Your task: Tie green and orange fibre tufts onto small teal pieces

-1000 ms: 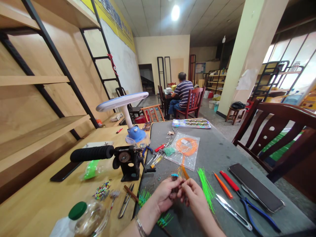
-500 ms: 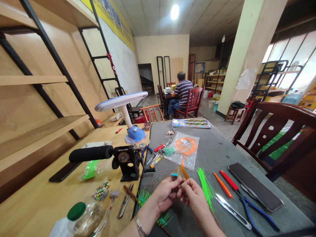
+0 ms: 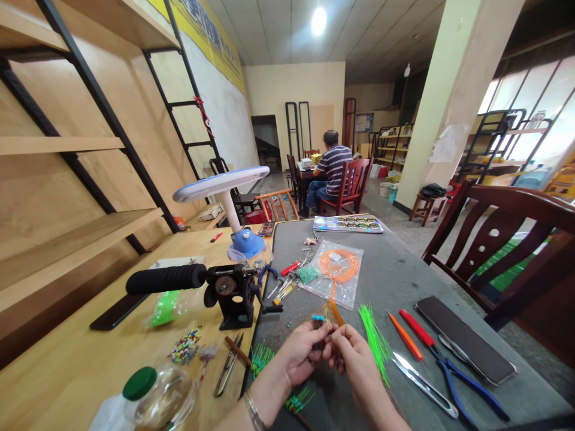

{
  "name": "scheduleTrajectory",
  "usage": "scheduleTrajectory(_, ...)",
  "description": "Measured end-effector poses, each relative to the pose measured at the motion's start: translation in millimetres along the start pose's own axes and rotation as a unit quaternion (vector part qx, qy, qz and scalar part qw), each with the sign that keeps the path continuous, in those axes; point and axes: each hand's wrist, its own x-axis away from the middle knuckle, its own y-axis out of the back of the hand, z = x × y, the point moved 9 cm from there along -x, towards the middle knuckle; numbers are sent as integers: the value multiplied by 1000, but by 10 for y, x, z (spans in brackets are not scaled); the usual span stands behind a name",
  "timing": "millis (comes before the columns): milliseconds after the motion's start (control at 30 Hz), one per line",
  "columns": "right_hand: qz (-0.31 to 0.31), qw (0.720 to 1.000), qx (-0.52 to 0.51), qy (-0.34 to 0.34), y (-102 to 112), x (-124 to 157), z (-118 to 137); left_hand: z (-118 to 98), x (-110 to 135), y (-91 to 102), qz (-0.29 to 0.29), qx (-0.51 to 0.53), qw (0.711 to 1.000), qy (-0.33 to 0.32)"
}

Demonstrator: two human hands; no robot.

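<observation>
My left hand (image 3: 302, 354) and my right hand (image 3: 351, 353) meet over the front of the dark grey mat (image 3: 395, 263). Thumbs and forefingers of both are pinched together, fingertips almost touching. What they pinch is too small to make out; a thin yellow-green strand shows at the fingertips. Just beyond the left fingers is a small bright blue piece (image 3: 318, 318). Right of my right hand lies a bundle of green strands (image 3: 374, 342). Green-tipped strands (image 3: 261, 359) on a brown stick lie partly under my left wrist.
To the right lie snips (image 3: 424, 383), blue-handled pliers (image 3: 469, 386), an orange pointed tool (image 3: 406, 336) and a phone (image 3: 465, 338). Ahead is a bag of orange line (image 3: 339, 266). Leftward stand a black cranked device (image 3: 233, 299), a lamp (image 3: 245, 242), beads (image 3: 186, 346) and a green-lidded jar (image 3: 139, 384). A person (image 3: 335, 170) sits beyond.
</observation>
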Motion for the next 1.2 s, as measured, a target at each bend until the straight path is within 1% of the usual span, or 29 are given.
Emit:
scheduleTrajectory(233, 5, 1000, -6, 2, -2, -7, -11, -8, 2, 1, 0, -11, 1000, -5)
scheduleTrajectory(500, -1, 1000, -2, 5, 4, -10, 9, -37, 38, -94, 15, -37, 999, -19)
scheduleTrajectory(600, 4, 1000, -7, 7, 12, -29, 4, -71, 44, -87, -1, -55, 997, -47)
scheduleTrajectory(700, 22, 1000, -4, -3, 21, -55, -25, -125, 45, -24, -39, -73, 993, -80)
scheduleTrajectory(800, 37, 999, 19, -18, 52, -66, -43, -166, 46, 57, -77, -89, 989, -94)
scheduleTrajectory(867, 41, 998, 43, -16, 76, -62, -24, -197, 49, 88, -91, -107, 985, -101)
scheduleTrajectory(967, 43, 997, 69, 4, 80, -55, 26, -224, 53, 99, -95, -124, 982, -110)
scheduleTrajectory(1100, 39, 997, 50, 31, 44, -79, 75, -204, 56, 83, -95, -131, 981, -108)
scheduleTrajectory(1200, 36, 998, 48, 32, 41, -100, 92, -181, 55, 34, -79, -121, 984, -106)
